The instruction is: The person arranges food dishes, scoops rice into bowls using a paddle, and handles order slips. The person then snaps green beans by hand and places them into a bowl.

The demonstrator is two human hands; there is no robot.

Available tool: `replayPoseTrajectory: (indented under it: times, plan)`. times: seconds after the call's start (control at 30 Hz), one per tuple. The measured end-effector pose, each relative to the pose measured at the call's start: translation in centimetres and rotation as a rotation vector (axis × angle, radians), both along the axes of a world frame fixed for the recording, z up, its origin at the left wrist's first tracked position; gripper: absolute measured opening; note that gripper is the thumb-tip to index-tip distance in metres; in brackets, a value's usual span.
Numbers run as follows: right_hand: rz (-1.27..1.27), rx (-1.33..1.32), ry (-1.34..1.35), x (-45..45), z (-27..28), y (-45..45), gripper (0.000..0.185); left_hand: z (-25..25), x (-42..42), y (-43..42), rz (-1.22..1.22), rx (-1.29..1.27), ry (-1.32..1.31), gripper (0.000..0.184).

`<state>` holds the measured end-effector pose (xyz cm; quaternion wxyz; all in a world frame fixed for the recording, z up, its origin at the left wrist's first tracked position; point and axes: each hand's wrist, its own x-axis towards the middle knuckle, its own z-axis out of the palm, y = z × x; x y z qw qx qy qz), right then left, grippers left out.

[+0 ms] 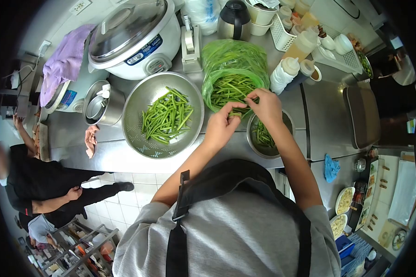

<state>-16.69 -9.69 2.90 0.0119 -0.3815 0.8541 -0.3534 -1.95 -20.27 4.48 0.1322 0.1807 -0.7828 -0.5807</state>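
Note:
A green plastic bag (235,53) lies open toward me, filled with long green beans (231,90). At its mouth, my left hand (221,127) is closed, thumb and forefinger pinching a green bean. My right hand (266,105) pinches at the same bean from the other side, its fingertips close to the left ones. Left of the bag sits a large perforated metal colander (133,104) holding short green bean pieces (168,115). Under my right forearm is a smaller metal bowl (289,123) with thin green pieces (262,135) in it, partly hidden by the arm.
Behind the colander stands a big rice cooker (138,41), beside a tape dispenser (191,48) and a thermos (234,21). Squeeze bottles (284,74) crowd the right. A metal pot (104,106) and pink cloth (91,141) are at left. A person in black (37,180) stands further left.

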Motion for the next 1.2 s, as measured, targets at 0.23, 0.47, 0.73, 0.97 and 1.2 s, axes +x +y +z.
replayPoseTrajectory:
  times: [0.23, 0.47, 0.73, 0.97, 1.2]
  plan:
    - [-0.004, -0.032, -0.299, 4.2, 3.7, 4.1, 0.018, -0.3, -0.6, 0.2, 0.005, -0.378, 0.078, 0.038]
    - [0.006, -0.561, -1.256, 5.0, 3.0, 6.0, 0.020, -1.0, -0.1, 1.4, -0.070, -0.201, 0.105, 0.022]
    - [-0.013, -0.889, -1.481, 6.4, 2.6, 5.3, 0.018, 1.7, 0.4, 2.0, -0.088, -0.172, 0.103, 0.018]
    - [0.042, -0.240, -0.563, 5.4, 5.0, 7.1, 0.013, 3.7, 1.6, -0.1, -0.182, -0.478, 0.047, 0.017]
    - [0.085, -0.090, -0.363, 6.1, 6.7, 7.3, 0.015, 3.9, 1.4, -0.7, -0.241, -0.492, 0.084, 0.020]
